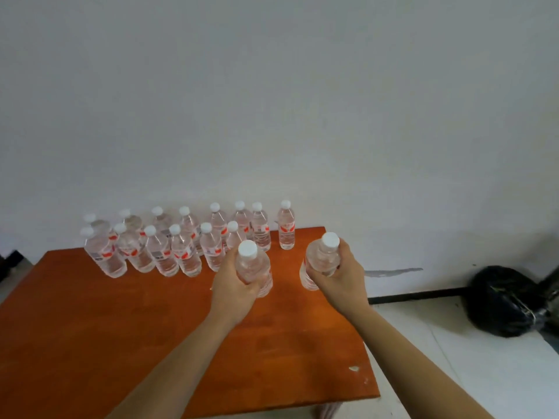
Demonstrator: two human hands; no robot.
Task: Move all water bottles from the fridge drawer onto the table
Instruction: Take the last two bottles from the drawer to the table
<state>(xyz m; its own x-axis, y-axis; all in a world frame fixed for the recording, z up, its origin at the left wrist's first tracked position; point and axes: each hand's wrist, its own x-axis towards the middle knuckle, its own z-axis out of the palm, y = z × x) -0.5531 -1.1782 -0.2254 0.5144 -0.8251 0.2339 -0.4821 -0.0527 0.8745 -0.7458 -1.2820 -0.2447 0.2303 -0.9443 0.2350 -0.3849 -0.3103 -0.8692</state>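
Two clear plastic water bottles with white screw caps are held upright over the orange-brown wooden table (90, 328), one per hand. The left hand (234, 287) has its fingers and thumb curled around the body of the left-hand bottle (253, 269), over the middle of the table's far half. The right hand (340, 278) is wrapped around the shoulder and upper body of the right-hand bottle (321, 259), close to the table's right edge. Whether either base touches the table top cannot be determined. Both held bottles lie on the near side of the standing bottles (181, 249), a group of identical clear, white-capped bottles set upright in two rough rows along the table's far edge, from its far left corner toward the right. A single bottle (286, 229) stands apart at the table's far right corner. Each bottle carries a wrap label with red and white areas; the print is too blurred to read, and no brand name can be made out. A black plastic bag (508, 300) lies on the floor to the right of the table.
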